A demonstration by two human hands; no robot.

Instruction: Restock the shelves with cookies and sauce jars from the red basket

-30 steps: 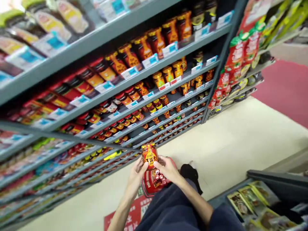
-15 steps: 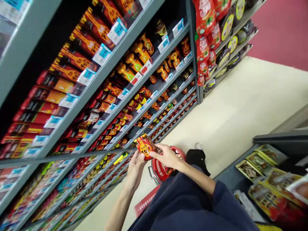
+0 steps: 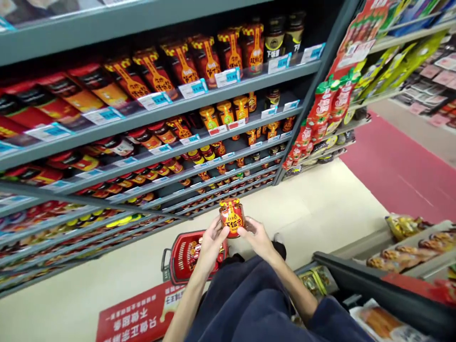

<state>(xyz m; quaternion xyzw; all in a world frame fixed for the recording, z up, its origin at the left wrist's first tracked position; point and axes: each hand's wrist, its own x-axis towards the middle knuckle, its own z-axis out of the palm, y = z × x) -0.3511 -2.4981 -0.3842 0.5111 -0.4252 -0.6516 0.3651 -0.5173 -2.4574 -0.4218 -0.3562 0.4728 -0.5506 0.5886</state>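
A glass jar of sauce [image 3: 232, 218] with a red and orange label and a patterned cover over its lid stands upright between my two hands, label facing me. My left hand [image 3: 213, 241] grips its left side, thumb on the lower front. From the right, my right hand [image 3: 259, 240] holds the same jar with its thumb at the lower front edge. Below on the floor is a red shopping basket [image 3: 175, 259] with several packed items inside, partly covered by my left forearm.
Grey shelves [image 3: 160, 118] filled with sauce jars and price tags run along the front and left. Red pouches [image 3: 323, 107] hang at the shelf end. A dark-edged display [image 3: 384, 289] with packaged food stands close on my right. A red floor sign [image 3: 133, 316] lies at lower left.
My view has turned, so the shelves look more level and more of the aisle at right shows. The jar has gone from tilted to upright, still in both hands.
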